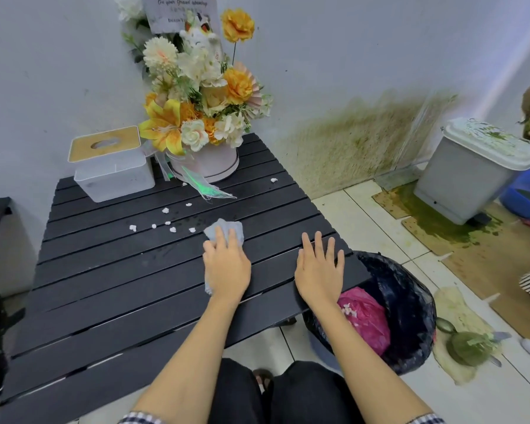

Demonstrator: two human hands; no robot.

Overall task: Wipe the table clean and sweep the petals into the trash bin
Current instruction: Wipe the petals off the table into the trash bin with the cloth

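A black slatted table [104,289] fills the left and middle. Several small white petals [166,223] lie scattered on it, a few more near the flower box. My left hand [225,264] presses flat on a grey cloth [225,229] just right of the petals. My right hand [318,270] rests flat with straight fingers at the table's right edge. A trash bin [410,301] lined with a black bag stands on the floor beside that edge, with a pink bag [367,319] and some petals inside.
A flower arrangement in a pink round box [205,165] and a white tissue box [114,169] stand at the table's far end. A grey pedal bin [471,175] is at the right wall. Cardboard and a green-stained mat lie on the tiled floor.
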